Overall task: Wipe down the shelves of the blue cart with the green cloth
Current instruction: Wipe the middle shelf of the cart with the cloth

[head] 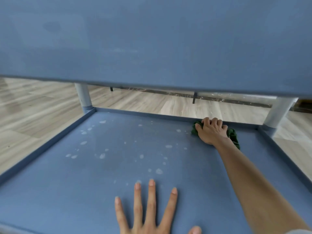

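Pale wood-look flooring (33, 112) lies around a blue cart (287, 154), seen from close above. Its upper shelf (152, 39) fills the top half of the view as one blurred blue slab. Below it, the lower shelf (84, 191) spreads wide, with a raised rim on the left, far and right sides. Two grey posts, one at the far left corner (83, 97) and one at the far right corner (278, 114), join the two shelves.

A bare forearm reaches from the lower right edge of the frame to the shelf's far right area. There the right hand (211, 130) presses down on one green cloth (233, 135), fingers curled over it and knuckles up against the far rim. The cloth is bunched beneath the palm and shows on both sides of the hand. Its long axis runs roughly left to right along that far rim, with the right end trailing back toward the wrist.

The left hand (148, 215) lies flat on the near part of the lower shelf, its four fingers straight, spread apart and pointing toward the far rim, holding nothing. Many dried white spots (102, 156) are scattered across the middle of the shelf, between the two hands.
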### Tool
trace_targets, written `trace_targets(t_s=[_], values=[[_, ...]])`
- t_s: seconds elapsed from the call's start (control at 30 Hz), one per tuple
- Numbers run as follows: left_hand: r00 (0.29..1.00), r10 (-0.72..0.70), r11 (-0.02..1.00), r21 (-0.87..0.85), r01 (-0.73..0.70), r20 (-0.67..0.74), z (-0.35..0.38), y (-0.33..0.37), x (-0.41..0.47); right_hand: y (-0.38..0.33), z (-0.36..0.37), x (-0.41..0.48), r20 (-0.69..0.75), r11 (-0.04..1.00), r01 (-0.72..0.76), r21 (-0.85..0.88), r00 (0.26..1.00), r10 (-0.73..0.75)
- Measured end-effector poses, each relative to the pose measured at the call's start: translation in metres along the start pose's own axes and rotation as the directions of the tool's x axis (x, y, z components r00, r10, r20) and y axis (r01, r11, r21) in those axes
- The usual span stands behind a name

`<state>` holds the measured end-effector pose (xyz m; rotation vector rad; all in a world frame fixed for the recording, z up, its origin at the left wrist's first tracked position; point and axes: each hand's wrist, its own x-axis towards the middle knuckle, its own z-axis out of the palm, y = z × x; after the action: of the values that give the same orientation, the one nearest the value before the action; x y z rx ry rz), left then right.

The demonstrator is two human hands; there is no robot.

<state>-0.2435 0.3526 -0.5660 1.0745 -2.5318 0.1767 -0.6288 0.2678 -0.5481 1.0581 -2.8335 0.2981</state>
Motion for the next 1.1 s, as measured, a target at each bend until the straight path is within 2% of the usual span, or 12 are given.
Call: trace_targets(t_s=[0.2, 0.3, 0.37, 0.47, 0.53, 0.63, 0.7, 0.77, 0.87, 0.93, 1.1], values=[[0.999, 0.031, 0.991, -0.13, -0.026, 0.042, -0.003, 0.0, -0.004, 0.001, -0.005, -0.046, 0.044, 0.995, 0.1, 0.015, 0.994, -0.1], [0.988, 0.0, 0.982, -0.187, 0.029, 0.152, -0.008, 0.0, -0.007, 0.0, -0.013, -0.094, 0.074, 0.989, 0.145, 0.01, 0.987, -0.145], [0.981, -0.045, 0.984, -0.164, 0.077, 0.188, -0.01, -0.001, -0.009, -0.003, -0.024, -0.135, 0.088, 0.984, 0.176, 0.034, 0.98, -0.179], [0.974, -0.03, 0.99, -0.131, 0.061, 0.222, -0.008, -0.004, -0.015, -0.003, -0.039, -0.204, 0.128, 0.964, 0.265, 0.032, 0.955, -0.267], [0.967, -0.025, 0.991, -0.123, 0.058, 0.255, -0.01, -0.005, -0.014, 0.005, -0.049, -0.246, 0.171, 0.924, 0.382, 0.033, 0.908, -0.382], [0.958, -0.007, 0.991, -0.127, 0.045, 0.285, -0.011, -0.005, -0.014, 0.033, -0.066, -0.282, 0.23, 0.788, 0.613, 0.05, 0.761, -0.607], [0.966, 0.03, 0.993, -0.119, 0.001, 0.257, -0.012, -0.009, -0.011, 0.047, -0.075, -0.285, 0.282, 0.712, 0.7, 0.058, 0.672, -0.684], [0.974, 0.065, 0.994, -0.099, -0.044, 0.216, -0.014, -0.015, -0.006, 0.053, -0.076, -0.277, 0.325, 0.672, 0.739, 0.043, 0.626, -0.709], [0.979, 0.079, 0.995, -0.078, -0.065, 0.189, -0.014, -0.022, -0.002, 0.051, -0.066, -0.252, 0.319, 0.692, 0.721, 0.035, 0.649, -0.691], [0.969, 0.061, 0.992, -0.118, -0.033, 0.238, -0.019, -0.024, -0.004, 0.049, -0.057, -0.23, 0.287, 0.724, 0.689, 0.034, 0.687, -0.667], [0.974, 0.111, 0.987, -0.14, -0.084, 0.196, -0.014, -0.032, 0.002, 0.038, -0.034, -0.143, 0.193, 0.875, 0.483, 0.023, 0.857, -0.478]])
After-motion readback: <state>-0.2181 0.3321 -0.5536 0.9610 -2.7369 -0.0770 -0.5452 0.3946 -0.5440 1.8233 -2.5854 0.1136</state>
